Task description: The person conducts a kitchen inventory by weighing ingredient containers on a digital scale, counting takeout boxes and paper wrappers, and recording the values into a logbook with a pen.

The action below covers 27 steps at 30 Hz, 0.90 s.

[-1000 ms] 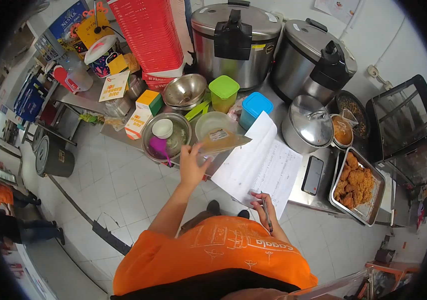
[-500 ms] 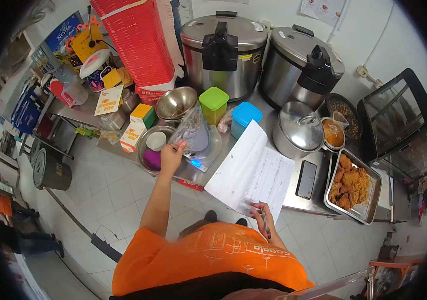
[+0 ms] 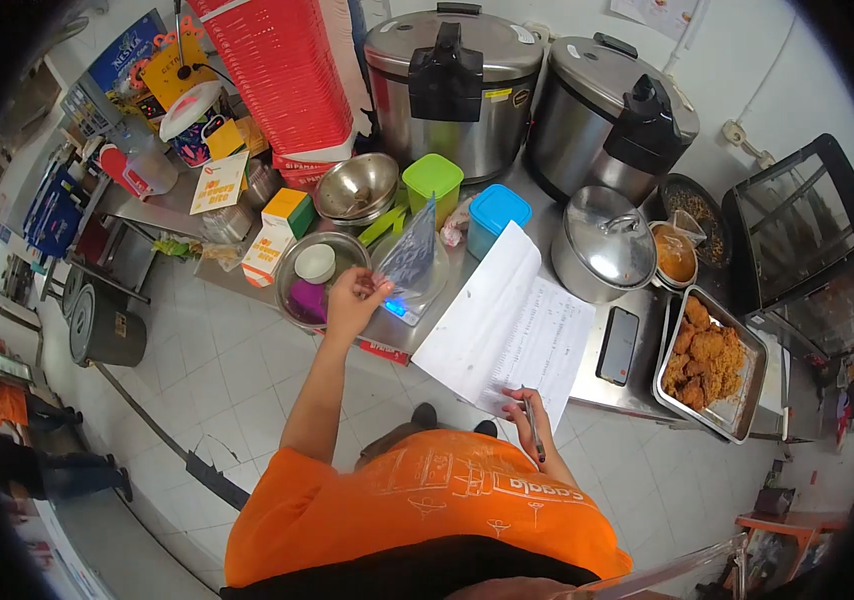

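Observation:
My left hand (image 3: 353, 302) pinches the lower edge of a clear plastic bag (image 3: 409, 250) with something dark grey in it. The bag stands tilted above a kitchen scale (image 3: 399, 312) whose display glows blue. In my right hand (image 3: 527, 416) is a pen (image 3: 535, 432), held over the lower edge of written paper sheets (image 3: 537, 340). One sheet is partly lifted and curled. Left of the bag sits a steel bowl (image 3: 287, 300) holding a small white bowl (image 3: 315, 263) and a purple item (image 3: 309, 300).
Behind stand two large rice cookers (image 3: 492, 110), a green-lidded container (image 3: 433, 185), a blue-lidded container (image 3: 499, 215) and a lidded pot (image 3: 602, 250). At right lie a phone (image 3: 618, 346) and a tray of fried chicken (image 3: 707, 360). Red stacked boxes (image 3: 282, 90) rise at left.
My left hand has turned the plastic bag, so it now looks narrower and more pointed. A green handle behind it has come into sight. The right hand still holds the pen.

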### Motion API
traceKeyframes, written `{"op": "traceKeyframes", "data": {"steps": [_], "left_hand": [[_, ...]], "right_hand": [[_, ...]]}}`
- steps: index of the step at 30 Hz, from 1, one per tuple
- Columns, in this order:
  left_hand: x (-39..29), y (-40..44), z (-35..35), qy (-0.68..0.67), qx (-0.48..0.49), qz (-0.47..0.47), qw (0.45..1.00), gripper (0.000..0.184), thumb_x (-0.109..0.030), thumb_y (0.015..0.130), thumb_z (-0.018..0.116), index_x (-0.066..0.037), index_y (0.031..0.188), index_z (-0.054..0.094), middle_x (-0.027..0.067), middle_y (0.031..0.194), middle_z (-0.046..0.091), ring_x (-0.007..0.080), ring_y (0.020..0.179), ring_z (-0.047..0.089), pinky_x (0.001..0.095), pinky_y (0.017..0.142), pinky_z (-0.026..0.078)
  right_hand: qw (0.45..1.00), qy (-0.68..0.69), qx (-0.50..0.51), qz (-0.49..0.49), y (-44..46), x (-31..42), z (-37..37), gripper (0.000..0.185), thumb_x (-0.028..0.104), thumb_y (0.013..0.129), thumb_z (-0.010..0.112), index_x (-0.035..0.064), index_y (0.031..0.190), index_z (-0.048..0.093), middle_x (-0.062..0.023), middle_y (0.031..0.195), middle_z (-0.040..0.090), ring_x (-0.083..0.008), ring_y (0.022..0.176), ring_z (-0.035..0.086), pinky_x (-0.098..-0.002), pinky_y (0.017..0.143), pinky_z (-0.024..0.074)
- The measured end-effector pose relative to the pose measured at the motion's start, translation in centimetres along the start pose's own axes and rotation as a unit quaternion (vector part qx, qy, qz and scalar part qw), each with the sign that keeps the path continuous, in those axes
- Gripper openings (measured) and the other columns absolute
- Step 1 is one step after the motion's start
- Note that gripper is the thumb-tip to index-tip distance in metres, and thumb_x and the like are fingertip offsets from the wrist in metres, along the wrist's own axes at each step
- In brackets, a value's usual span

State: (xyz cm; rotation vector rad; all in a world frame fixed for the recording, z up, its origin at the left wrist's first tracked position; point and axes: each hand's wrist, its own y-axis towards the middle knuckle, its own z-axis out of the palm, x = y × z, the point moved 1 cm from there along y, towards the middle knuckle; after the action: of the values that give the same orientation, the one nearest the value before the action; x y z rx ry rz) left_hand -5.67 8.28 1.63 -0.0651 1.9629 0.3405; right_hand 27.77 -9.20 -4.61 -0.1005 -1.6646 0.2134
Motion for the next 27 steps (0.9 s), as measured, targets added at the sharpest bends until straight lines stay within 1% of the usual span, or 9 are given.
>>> {"op": "traceKeyframes", "data": {"steps": [7, 10, 13, 16, 19, 22, 23, 25, 27], "left_hand": [[-1.2, -0.8, 0.1, 0.046, 0.009, 0.036, 0.998, 0.043, -0.026, 0.067, 0.082, 0.000, 0.094, 0.061, 0.0089, 0.086, 0.059, 0.0148, 0.071, 0.059, 0.0272, 0.064, 0.049], [-1.8, -1.1, 0.1, 0.052, 0.015, 0.007, 0.999, 0.043, -0.026, 0.067, 0.082, 0.000, 0.094, 0.061, 0.0091, 0.088, 0.059, 0.0158, 0.072, 0.059, 0.0276, 0.064, 0.049], [-1.9, -1.1, -0.1, 0.095, 0.022, 0.051, 0.994, 0.044, -0.026, 0.066, 0.082, -0.001, 0.094, 0.061, 0.0085, 0.088, 0.059, 0.0163, 0.073, 0.059, 0.0280, 0.064, 0.049], [-1.6, -1.2, -0.1, 0.099, 0.027, 0.055, 0.993, 0.045, -0.026, 0.064, 0.083, -0.001, 0.095, 0.060, 0.0084, 0.088, 0.059, 0.0168, 0.073, 0.058, 0.0285, 0.065, 0.049], [-1.2, -1.2, -0.1, 0.089, 0.025, 0.062, 0.994, 0.047, -0.025, 0.062, 0.084, -0.002, 0.095, 0.060, 0.0062, 0.086, 0.058, 0.0158, 0.073, 0.058, 0.0283, 0.065, 0.049], [-1.7, -1.9, -0.8, 0.136, 0.040, 0.039, 0.989, 0.047, -0.032, 0.063, 0.082, -0.003, 0.093, 0.061, 0.0070, 0.079, 0.059, 0.0183, 0.070, 0.059, 0.0307, 0.065, 0.049], [-2.5, -2.3, -1.4, 0.202, 0.096, 0.004, 0.975, 0.044, -0.036, 0.068, 0.078, -0.003, 0.092, 0.062, 0.0090, 0.078, 0.061, 0.0214, 0.071, 0.060, 0.0333, 0.066, 0.049], [-3.9, -3.7, -2.6, 0.329, 0.205, -0.063, 0.920, 0.045, -0.045, 0.077, 0.068, -0.003, 0.091, 0.063, 0.0130, 0.077, 0.063, 0.0275, 0.073, 0.062, 0.0384, 0.068, 0.050], [-1.6, -5.7, -2.2, 0.370, 0.245, -0.066, 0.894, 0.050, -0.049, 0.085, 0.051, -0.002, 0.092, 0.064, 0.0175, 0.081, 0.064, 0.0342, 0.078, 0.062, 0.0439, 0.072, 0.048]], "right_hand": [[1.000, -0.010, 0.009, -0.003, 0.0, 0.3, 0.1, 0.022, 0.015, 0.092, 0.052, 0.0051, 0.110, 0.044, -0.0134, 0.116, 0.060, -0.0186, 0.086, 0.058, -0.0320, 0.078, 0.0460], [1.000, -0.007, 0.010, -0.008, 0.1, 0.3, 0.0, 0.021, 0.014, 0.092, 0.052, 0.0043, 0.109, 0.044, -0.0136, 0.116, 0.060, -0.0182, 0.086, 0.058, -0.0318, 0.077, 0.0461], [1.000, 0.006, 0.010, 0.009, 0.2, 0.3, 0.0, 0.020, 0.014, 0.092, 0.051, 0.0034, 0.108, 0.045, -0.0144, 0.115, 0.060, -0.0181, 0.086, 0.058, -0.0312, 0.077, 0.0462], [1.000, 0.009, 0.004, 0.010, 0.3, -0.5, -0.1, 0.020, 0.014, 0.093, 0.050, 0.0030, 0.108, 0.045, -0.0149, 0.114, 0.060, -0.0179, 0.086, 0.059, -0.0307, 0.077, 0.0464], [1.000, 0.003, 0.005, 0.009, 0.2, -0.5, -0.2, 0.020, 0.014, 0.093, 0.050, 0.0031, 0.108, 0.045, -0.0151, 0.114, 0.060, -0.0180, 0.087, 0.059, -0.0306, 0.077, 0.0467], [1.000, 0.004, 0.002, 0.013, 0.1, -0.3, -0.2, 0.019, 0.014, 0.093, 0.050, 0.0035, 0.108, 0.045, -0.0147, 0.113, 0.060, -0.0178, 0.087, 0.059, -0.0307, 0.077, 0.0467], [1.000, 0.007, 0.002, 0.012, 0.1, -0.3, -0.2, 0.019, 0.014, 0.093, 0.050, 0.0036, 0.108, 0.045, -0.0146, 0.114, 0.060, -0.0179, 0.087, 0.059, -0.0307, 0.077, 0.0467], [1.000, 0.014, 0.000, 0.009, 0.1, -0.3, -0.3, 0.019, 0.013, 0.093, 0.050, 0.0037, 0.108, 0.045, -0.0144, 0.114, 0.060, -0.0182, 0.088, 0.059, -0.0306, 0.078, 0.0465], [1.000, 0.022, -0.007, 0.020, 0.0, -0.2, -0.6, 0.020, 0.017, 0.094, 0.048, 0.0026, 0.109, 0.046, -0.0141, 0.110, 0.062, -0.0187, 0.088, 0.060, -0.0311, 0.078, 0.0469]]}}
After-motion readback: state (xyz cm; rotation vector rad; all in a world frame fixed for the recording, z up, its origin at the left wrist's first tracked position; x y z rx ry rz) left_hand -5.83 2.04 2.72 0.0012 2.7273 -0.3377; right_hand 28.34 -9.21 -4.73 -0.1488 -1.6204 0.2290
